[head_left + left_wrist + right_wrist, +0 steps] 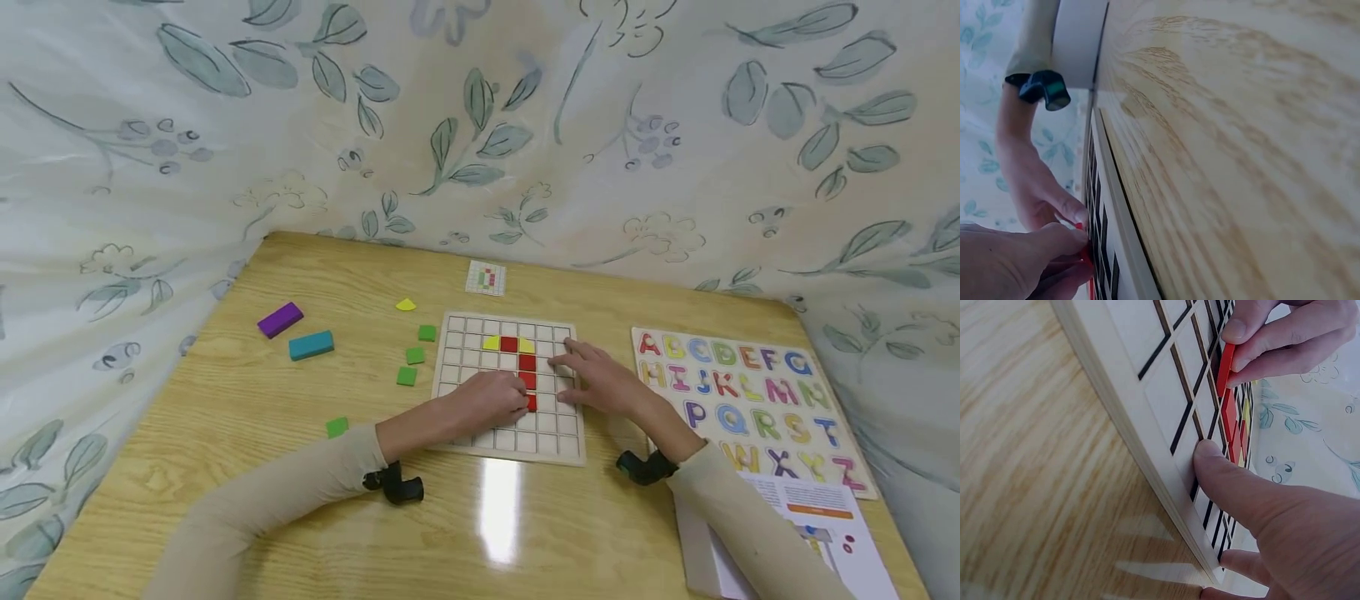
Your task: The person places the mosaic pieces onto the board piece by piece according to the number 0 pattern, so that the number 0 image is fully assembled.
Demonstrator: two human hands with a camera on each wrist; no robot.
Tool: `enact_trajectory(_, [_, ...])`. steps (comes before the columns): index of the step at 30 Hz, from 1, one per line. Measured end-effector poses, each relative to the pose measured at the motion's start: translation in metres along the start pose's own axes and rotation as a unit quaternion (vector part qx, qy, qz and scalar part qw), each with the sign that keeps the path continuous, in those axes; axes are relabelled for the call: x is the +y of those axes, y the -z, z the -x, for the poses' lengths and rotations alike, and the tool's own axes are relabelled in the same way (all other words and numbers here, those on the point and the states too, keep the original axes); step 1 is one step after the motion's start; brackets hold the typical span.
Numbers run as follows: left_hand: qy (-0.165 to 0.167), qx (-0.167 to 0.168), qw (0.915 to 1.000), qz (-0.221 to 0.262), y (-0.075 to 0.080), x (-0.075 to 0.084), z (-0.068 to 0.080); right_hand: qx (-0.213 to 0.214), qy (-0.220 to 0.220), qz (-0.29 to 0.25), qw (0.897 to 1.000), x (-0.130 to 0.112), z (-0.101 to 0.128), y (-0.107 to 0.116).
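Note:
A wooden grid board (558, 427) lies mid-table, with several red square tiles (527, 362) and two yellow curved pieces (491, 342) in its cells. Between thumb and fingers, my left hand (491, 398) pinches a red square tile (1225, 369), which stands tilted against the grid in the right wrist view. My right hand (603, 382) rests on the right side of the board with fingers spread, its thumb (1210, 453) touching a grid cell. Left of the board lie several green square tiles (415, 356) and a yellow quarter-round piece (406, 305).
Behind the board lies a small pattern card (486, 278). A purple block (281, 320) and a teal block (311, 345) are at the left. To the right is an alphabet puzzle board (678, 400), partly overlapped by a white printed box (862, 550) under the right forearm.

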State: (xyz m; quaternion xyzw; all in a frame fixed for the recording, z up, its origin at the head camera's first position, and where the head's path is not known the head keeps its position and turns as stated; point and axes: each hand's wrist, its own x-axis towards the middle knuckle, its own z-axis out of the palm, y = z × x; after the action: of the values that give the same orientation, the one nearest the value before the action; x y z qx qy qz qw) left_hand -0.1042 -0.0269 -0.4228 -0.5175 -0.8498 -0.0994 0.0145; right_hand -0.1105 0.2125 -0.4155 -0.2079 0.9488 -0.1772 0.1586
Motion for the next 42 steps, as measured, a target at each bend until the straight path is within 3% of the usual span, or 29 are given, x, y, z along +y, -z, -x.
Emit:
enact_trajectory(12, [0.005, 0.005, 0.9996, -0.026, 0.000, 0.005, -0.002, 0.005, -0.001, 0.012, 1.000, 0.000, 0.003, 0.001])
enact_trajectory(29, [0.010, -0.002, 0.9996, -0.026, 0.004, 0.005, -0.006, 0.006, 0.008, 0.013, 1.000, 0.000, 0.002, 0.001])
enact_trajectory(42, [0.029, 0.002, 0.9995, 0.010, 0.004, 0.000, -0.011, 0.001, -0.003, 0.009, 1.000, -0.002, 0.001, 0.004])
